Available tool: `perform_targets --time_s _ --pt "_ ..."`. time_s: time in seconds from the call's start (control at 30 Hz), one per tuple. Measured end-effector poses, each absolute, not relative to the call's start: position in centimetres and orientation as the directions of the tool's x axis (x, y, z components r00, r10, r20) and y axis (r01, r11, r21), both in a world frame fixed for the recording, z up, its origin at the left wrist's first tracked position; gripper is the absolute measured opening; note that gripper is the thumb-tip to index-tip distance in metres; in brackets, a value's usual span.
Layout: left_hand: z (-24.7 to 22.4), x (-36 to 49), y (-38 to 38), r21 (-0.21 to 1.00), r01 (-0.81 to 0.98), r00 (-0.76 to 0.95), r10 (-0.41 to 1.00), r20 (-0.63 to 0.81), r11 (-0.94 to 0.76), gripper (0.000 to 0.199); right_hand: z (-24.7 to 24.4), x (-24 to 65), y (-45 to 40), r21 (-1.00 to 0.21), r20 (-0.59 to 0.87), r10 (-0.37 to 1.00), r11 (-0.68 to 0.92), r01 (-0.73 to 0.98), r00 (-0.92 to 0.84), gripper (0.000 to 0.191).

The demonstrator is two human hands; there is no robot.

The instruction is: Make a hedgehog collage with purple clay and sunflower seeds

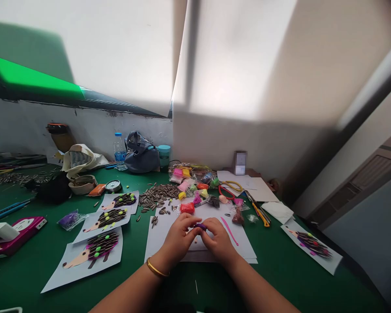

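Note:
Between the fingertips of both hands is a small lump of purple modelling clay (200, 226). My left hand (181, 234), with a gold bangle at its wrist, pinches it from the left. My right hand (217, 238) presses on it from the other side. Both hands are over white paper sheets (159, 243) on the green table. Part of what lies on the paper beneath the fingers is hidden. Right of my hands rests a pink clay strip (230, 231). Just beyond them sits a red clay packet (187, 208). A heap of sunflower seeds (158, 195) lies farther left.
Hedgehog pictures made with seeds (101, 248) overlap on the left; another hedgehog picture (313, 245) is at the right. Several clay packets (195, 184), red-handled scissors (226, 192) and a paper knife (263, 217) lie behind. A water bottle (119, 152) and a bag (141, 156) stand by the wall.

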State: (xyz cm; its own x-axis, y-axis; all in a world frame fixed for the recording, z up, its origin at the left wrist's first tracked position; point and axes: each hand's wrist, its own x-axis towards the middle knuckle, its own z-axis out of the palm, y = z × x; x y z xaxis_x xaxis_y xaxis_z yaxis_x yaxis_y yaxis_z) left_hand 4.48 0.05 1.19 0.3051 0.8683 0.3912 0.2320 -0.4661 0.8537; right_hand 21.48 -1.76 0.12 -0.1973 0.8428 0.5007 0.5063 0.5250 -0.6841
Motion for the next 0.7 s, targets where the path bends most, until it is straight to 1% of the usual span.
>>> perform_targets --time_s 0.07,0.13,0.23,0.27,0.37,0.4,0.47,0.5,0.6,0.67,0.7 --pt "1.25 4.5 -0.03 0.834 0.26 0.292 0.863 0.412 -0.486 0.012 -0.05 21.33 -1.83 -0.666 0.503 0.841 0.525 0.53 -0.2 0.013" --pt "1.19 4.5 -0.07 0.836 0.264 0.25 0.871 0.422 -0.481 0.011 -0.19 21.28 -1.86 -0.672 0.506 0.839 0.53 0.518 -0.201 0.011" --pt "1.06 4.49 -0.12 0.858 0.234 0.225 0.884 0.409 -0.457 0.011 -0.23 21.42 -1.79 -0.694 0.503 0.836 0.541 0.475 -0.219 0.017" --pt "1.07 4.49 -0.16 0.862 0.225 0.231 0.884 0.406 -0.455 0.012 -0.2 21.48 -1.75 -0.698 0.503 0.836 0.542 0.468 -0.22 0.017" --pt "1.24 4.49 -0.32 0.847 0.22 0.263 0.866 0.426 -0.484 0.029 -0.11 21.52 -1.74 -0.691 0.503 0.841 0.531 0.49 -0.202 0.015" --pt "1.3 4.5 -0.34 0.836 0.233 0.277 0.858 0.433 -0.497 0.027 -0.1 21.48 -1.77 -0.683 0.5 0.843 0.526 0.508 -0.199 0.013" --pt "1.31 4.52 -0.31 0.82 0.264 0.282 0.853 0.438 -0.508 0.013 -0.13 21.37 -1.87 -0.666 0.495 0.846 0.515 0.539 -0.198 0.012" --pt "1.24 4.53 -0.26 0.82 0.275 0.266 0.86 0.436 -0.502 0.011 -0.16 21.33 -1.91 -0.663 0.492 0.848 0.513 0.545 -0.199 0.011" --pt "0.89 4.54 -0.14 0.857 0.25 0.197 0.89 0.411 -0.451 0.013 -0.2 21.37 -1.89 -0.679 0.481 0.847 0.522 0.515 -0.224 0.012" --pt "0.74 4.55 -0.19 0.872 0.204 0.2 0.891 0.408 -0.445 0.017 -0.19 21.49 -1.81 -0.698 0.48 0.847 0.525 0.486 -0.226 0.016" --pt "0.74 4.55 -0.26 0.868 0.19 0.22 0.881 0.418 -0.459 0.023 -0.18 21.53 -1.78 -0.705 0.481 0.849 0.523 0.478 -0.22 0.017"
